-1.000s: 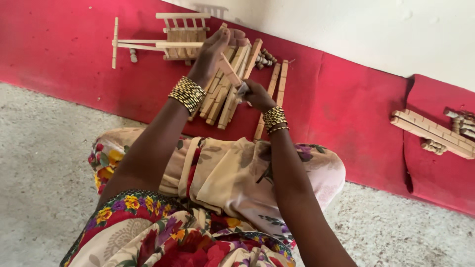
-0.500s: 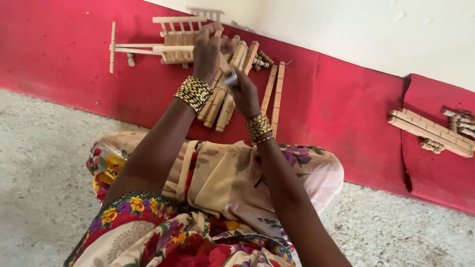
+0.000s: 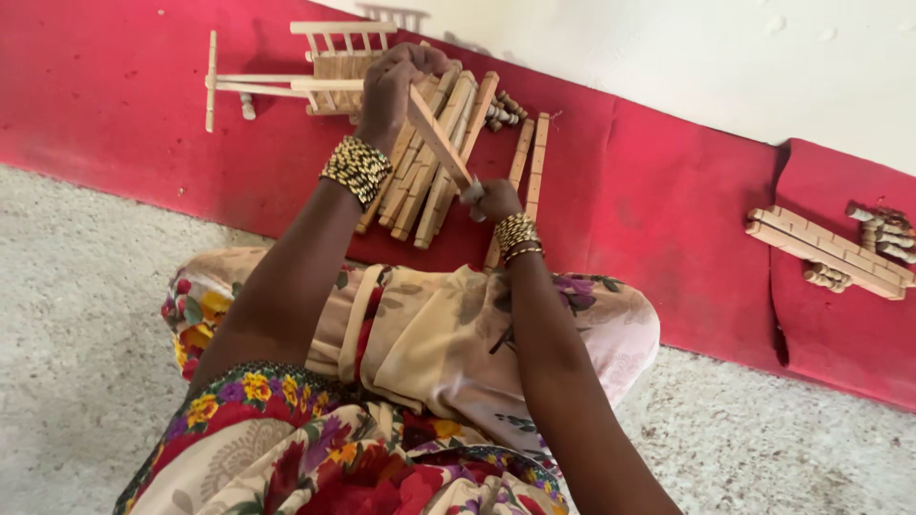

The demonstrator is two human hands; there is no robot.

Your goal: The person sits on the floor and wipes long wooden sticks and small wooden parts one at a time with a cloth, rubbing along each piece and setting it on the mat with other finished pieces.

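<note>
While the left hand (image 3: pixel 389 88) grips the upper end of a pale, flat wooden slat (image 3: pixel 437 136), its fingers curled tight around it, the right hand (image 3: pixel 496 198) is closed at the slat's lower end on a small grey metal tool (image 3: pixel 472 191) whose shape is too small to make out. The slat slants in the air between the two hands, above a loose heap of similar wooden strips (image 3: pixel 429 162) lying on the red cloth (image 3: pixel 658 191) spread over the floor.

The tool's tip sits just beside the right fingers, so a slip along the grain could carry it into a fingertip or down toward the lap wrapped in beige floral fabric (image 3: pixel 429 343). The slat is held only at its ends; hard pressure at the lower end could twist it in the left hand's grip or split the thin wood. If it drops, it would land among the strips below and be hard to tell apart from them. Just behind the left hand stands a small ladder-like wooden frame (image 3: pixel 324 57); a jerk upward could knock it over.
</note>
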